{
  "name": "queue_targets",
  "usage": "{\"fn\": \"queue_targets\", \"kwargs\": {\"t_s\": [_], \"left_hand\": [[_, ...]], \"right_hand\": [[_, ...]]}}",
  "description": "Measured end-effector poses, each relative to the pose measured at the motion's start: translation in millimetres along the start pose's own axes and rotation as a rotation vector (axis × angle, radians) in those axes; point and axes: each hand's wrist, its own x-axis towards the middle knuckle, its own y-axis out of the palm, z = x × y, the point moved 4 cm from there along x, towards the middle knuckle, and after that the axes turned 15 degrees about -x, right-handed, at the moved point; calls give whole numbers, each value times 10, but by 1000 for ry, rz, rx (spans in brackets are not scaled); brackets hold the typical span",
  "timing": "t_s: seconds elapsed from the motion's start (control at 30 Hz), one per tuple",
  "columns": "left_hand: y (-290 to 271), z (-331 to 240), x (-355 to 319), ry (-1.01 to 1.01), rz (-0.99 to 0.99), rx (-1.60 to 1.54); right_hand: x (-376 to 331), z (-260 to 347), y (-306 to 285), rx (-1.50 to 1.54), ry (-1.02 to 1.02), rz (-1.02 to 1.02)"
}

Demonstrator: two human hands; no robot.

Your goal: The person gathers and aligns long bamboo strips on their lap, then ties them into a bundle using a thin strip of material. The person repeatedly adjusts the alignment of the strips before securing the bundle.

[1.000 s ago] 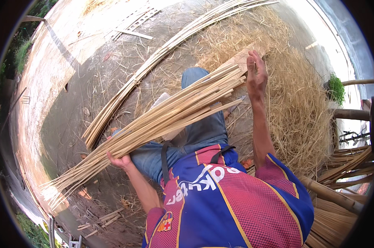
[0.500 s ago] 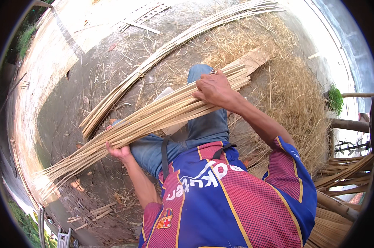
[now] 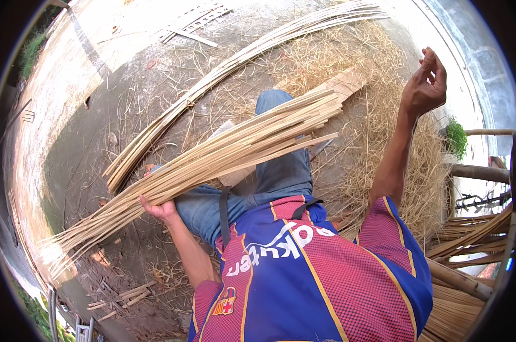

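A long bundle of split bamboo strips [image 3: 229, 151] lies slantwise across my bent legs. My left hand [image 3: 160, 210] is closed round its lower-left part, the fingers hidden beneath the strips. At the upper-right end the strips fan apart, with uneven tips and one strip splayed toward me. My right hand [image 3: 425, 88] is raised to the right, apart from the bundle. Its fingers are curled together, and nothing shows in them.
A second, longer bundle of strips [image 3: 192, 97] curves over the ground beyond my legs. Straw-like shavings [image 3: 383, 131] pile up on the right, around a flat board [image 3: 346, 84]. More strips [image 3: 469, 239] are stacked at the right by wooden poles [image 3: 477, 172]. Short offcuts [image 3: 127, 296] lie at the lower left.
My right hand has let go of the bundle's upper-right end and swung up to the right. The strips there have spread apart. My left hand keeps its hold.
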Motion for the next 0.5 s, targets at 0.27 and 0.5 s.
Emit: {"fn": "queue_targets", "kwargs": {"t_s": [0.27,0.5], "left_hand": [[-88,-98,19,-11,-35,-19],[-84,-91,64,5,-37,0]], "right_hand": [[-1468,571,-336,210,337,1463],[-2272,1007,-501,42,192,1365]]}}
